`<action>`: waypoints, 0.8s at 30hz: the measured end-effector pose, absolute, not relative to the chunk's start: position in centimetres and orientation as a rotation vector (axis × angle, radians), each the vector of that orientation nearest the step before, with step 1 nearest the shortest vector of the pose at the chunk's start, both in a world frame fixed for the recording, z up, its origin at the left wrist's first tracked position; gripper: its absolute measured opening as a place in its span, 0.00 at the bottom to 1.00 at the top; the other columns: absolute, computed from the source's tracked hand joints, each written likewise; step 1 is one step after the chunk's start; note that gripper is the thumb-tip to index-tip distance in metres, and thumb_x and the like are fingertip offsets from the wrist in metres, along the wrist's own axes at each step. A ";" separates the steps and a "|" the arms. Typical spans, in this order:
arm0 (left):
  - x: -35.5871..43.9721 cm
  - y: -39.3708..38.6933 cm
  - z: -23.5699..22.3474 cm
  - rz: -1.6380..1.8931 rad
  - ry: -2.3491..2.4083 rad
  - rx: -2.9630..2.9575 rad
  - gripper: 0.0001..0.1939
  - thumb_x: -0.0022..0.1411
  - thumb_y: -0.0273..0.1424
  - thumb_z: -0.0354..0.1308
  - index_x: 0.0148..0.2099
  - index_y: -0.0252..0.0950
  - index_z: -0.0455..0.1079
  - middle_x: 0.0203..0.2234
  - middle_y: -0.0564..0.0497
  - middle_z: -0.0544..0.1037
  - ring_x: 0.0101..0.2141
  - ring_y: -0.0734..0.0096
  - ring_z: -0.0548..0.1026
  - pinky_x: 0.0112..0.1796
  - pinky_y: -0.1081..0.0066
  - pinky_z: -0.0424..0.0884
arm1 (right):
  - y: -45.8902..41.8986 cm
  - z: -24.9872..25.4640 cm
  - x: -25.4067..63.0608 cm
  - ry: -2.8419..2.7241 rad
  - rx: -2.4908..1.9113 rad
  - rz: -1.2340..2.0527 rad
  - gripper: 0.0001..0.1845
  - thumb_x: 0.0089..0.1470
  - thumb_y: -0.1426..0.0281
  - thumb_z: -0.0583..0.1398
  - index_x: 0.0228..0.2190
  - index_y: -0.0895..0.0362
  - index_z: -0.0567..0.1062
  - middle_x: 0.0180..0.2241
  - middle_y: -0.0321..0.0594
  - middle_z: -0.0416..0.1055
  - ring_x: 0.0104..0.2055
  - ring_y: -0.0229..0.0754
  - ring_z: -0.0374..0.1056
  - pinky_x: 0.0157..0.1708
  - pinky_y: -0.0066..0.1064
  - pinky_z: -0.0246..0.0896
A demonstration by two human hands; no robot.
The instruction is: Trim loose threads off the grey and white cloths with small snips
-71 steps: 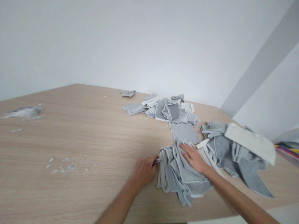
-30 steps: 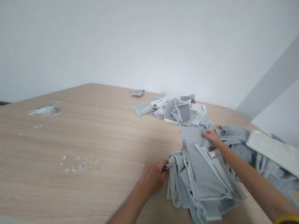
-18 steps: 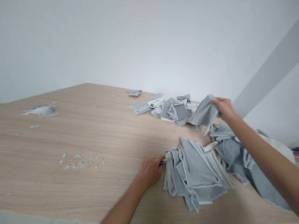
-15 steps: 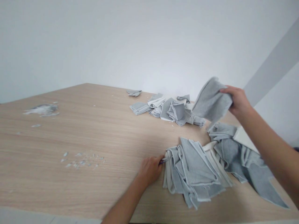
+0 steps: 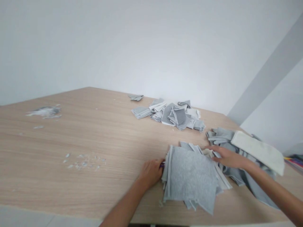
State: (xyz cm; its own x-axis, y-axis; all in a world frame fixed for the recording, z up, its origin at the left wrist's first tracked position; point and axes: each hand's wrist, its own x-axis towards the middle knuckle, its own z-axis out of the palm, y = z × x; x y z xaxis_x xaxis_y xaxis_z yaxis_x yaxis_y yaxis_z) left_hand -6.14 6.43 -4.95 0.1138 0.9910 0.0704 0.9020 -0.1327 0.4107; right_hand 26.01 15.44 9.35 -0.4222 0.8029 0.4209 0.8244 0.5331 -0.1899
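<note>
A stack of grey fabric pieces lies on the wooden table near its front edge, with a flat grey piece on top. My left hand rests closed at the stack's left edge, gripping a small purple-tipped object I cannot identify. My right hand lies at the stack's far right corner, fingers extended over the fabric, holding nothing that I can see.
A heap of folded grey and white pieces sits farther back. Loose grey fabric with a white folded piece lies at the right. Lint and scraps dot the left part of the table, with a fluff pile far left.
My right hand picked a grey piece from behind the stack, lifted it, and laid it flat on top of the stack. My left hand stayed at the stack's left edge.
</note>
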 end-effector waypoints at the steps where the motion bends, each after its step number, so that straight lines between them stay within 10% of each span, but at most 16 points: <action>1: -6.1 6.5 -4.9 0.477 1.871 2.127 0.20 0.66 0.30 0.49 0.58 0.46 0.69 0.45 0.47 0.81 0.46 0.59 0.78 0.45 0.63 0.69 | 15.1 9.2 26.5 -2.365 -1.315 -0.044 0.18 0.56 0.61 0.58 0.46 0.49 0.79 0.48 0.44 0.78 0.50 0.54 0.73 0.51 0.44 0.69; 8: -6.1 6.7 -4.8 0.398 1.874 2.129 0.23 0.66 0.29 0.49 0.62 0.46 0.66 0.47 0.45 0.80 0.47 0.59 0.77 0.46 0.63 0.69 | 11.6 12.0 24.5 -2.372 -1.125 -0.069 0.26 0.62 0.59 0.55 0.60 0.49 0.66 0.61 0.42 0.65 0.63 0.52 0.62 0.63 0.49 0.55; 12: -6.0 6.7 -4.9 0.395 1.887 2.127 0.23 0.66 0.29 0.49 0.62 0.48 0.66 0.47 0.47 0.80 0.48 0.60 0.77 0.47 0.64 0.68 | 9.7 5.6 21.4 -2.375 -1.063 -0.088 0.31 0.65 0.61 0.51 0.66 0.49 0.55 0.66 0.42 0.57 0.67 0.51 0.53 0.67 0.54 0.43; 17: -6.0 6.7 -4.9 0.388 1.890 2.130 0.22 0.67 0.30 0.48 0.61 0.48 0.67 0.47 0.47 0.80 0.47 0.59 0.77 0.47 0.63 0.69 | 10.1 -3.5 21.4 -2.603 -1.164 0.101 0.33 0.67 0.58 0.47 0.69 0.50 0.46 0.68 0.44 0.51 0.70 0.50 0.45 0.66 0.58 0.43; 24: -5.9 6.6 -4.5 0.364 1.897 2.123 0.22 0.68 0.32 0.46 0.61 0.47 0.67 0.47 0.46 0.80 0.47 0.58 0.77 0.46 0.63 0.69 | 10.6 -3.5 21.7 -2.584 -1.154 0.133 0.32 0.67 0.56 0.47 0.68 0.49 0.49 0.67 0.45 0.54 0.70 0.50 0.47 0.66 0.57 0.43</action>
State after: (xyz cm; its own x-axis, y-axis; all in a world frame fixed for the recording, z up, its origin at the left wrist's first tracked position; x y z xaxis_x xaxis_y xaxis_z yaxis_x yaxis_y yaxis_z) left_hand -5.86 6.62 -4.53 0.1107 0.9938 0.0070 0.9257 -0.1057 0.3633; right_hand 21.74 10.57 -3.51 -0.6288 0.7398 0.2392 0.7113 0.6716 -0.2074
